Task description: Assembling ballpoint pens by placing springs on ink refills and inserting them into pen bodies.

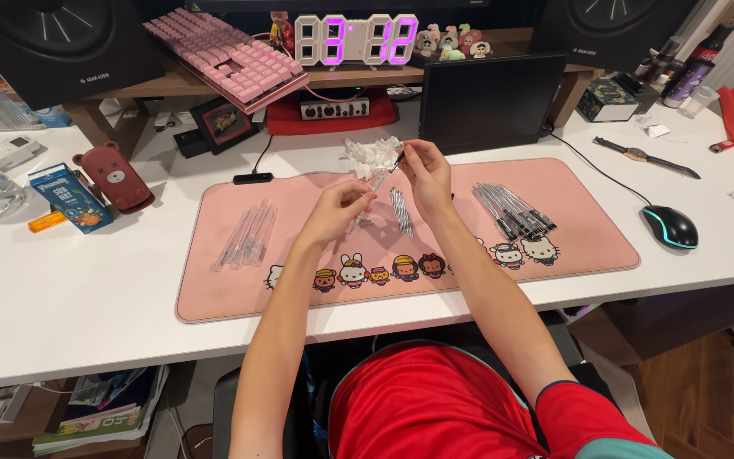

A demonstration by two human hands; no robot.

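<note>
My left hand and my right hand are raised over the pink desk mat, together holding a clear pen slantwise; the right fingers pinch its dark upper tip, the left grips the lower barrel. On the mat lie a pile of clear pen barrels at the left, a small bunch of thin refills in the middle, and a row of pens with dark tips at the right. A heap of crumpled clear wrappers lies behind the hands.
A black mouse sits right of the mat, a wristwatch behind it. A black tablet screen stands at the back. A pink keyboard, a digital clock, a brown bear case and a blue carton are nearby.
</note>
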